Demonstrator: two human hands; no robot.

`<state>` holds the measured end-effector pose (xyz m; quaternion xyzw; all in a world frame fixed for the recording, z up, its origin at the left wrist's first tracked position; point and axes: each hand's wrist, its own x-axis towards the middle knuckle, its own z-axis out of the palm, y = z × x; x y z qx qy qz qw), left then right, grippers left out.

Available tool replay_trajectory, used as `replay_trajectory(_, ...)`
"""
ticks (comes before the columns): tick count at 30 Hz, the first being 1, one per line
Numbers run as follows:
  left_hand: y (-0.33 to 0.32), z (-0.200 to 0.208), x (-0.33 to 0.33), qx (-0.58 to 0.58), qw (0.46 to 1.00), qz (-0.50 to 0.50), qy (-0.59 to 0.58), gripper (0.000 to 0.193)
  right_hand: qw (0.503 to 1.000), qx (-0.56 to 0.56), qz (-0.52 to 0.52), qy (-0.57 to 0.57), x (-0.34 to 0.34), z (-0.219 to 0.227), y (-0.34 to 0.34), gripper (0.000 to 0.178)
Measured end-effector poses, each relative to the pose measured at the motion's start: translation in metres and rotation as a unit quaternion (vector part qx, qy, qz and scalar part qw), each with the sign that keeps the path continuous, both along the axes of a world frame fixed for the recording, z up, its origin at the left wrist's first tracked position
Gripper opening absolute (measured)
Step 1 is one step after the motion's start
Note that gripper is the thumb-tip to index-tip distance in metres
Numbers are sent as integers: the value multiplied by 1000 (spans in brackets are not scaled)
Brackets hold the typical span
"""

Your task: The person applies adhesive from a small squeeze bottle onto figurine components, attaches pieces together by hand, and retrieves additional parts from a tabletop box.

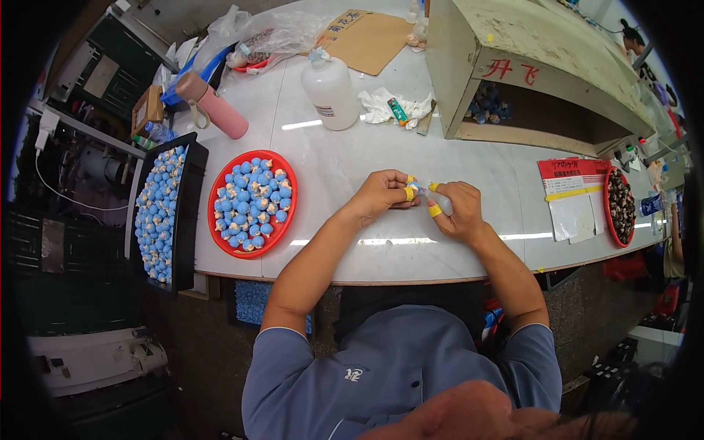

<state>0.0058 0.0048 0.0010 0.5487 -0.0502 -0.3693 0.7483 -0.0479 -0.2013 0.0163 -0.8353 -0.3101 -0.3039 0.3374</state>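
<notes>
Above the table's near middle, both my hands meet, with yellow wraps on several fingertips. My left hand [383,194] is closed, pinching a small blue-and-pale piece [415,188] mostly covered by the fingers. My right hand [460,211] is closed round a small translucent squeeze bottle [438,200], its tip close to the piece; whether they touch I cannot tell. Left of my arms, a round red tray [253,254] holds many small blue balls with cream, star-like parts. More such balls fill a long black tray [193,213] at the table's left edge.
A large white bottle [330,95], crumpled tissue [381,107] and brown cardboard [367,40] lie or stand farther back. A pink flask [224,114] is behind the red tray. At right are a wooden shelf box [458,70], red-and-white papers [572,192] and a red tray of dark pieces [621,205].
</notes>
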Motion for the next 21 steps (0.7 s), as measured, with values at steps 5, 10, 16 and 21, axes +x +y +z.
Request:
replay_trajectory(5,0,1,-1,6,1000,11,-6,26,1000,7,0,-21,1,1,4,21)
replay_trajectory(10,-2,2,-2,12,1000,18,-10,26,1000,13,7,-15,-1,2,4,22)
replay_trajectory(16,-2,4,-2,8,1000,6,2,27,999,31,0,-12,2,-2,1,25)
replay_trajectory(21,-2,4,-3,7,1000,9,7,27,1000,18,2,-2,2,-2,1,29)
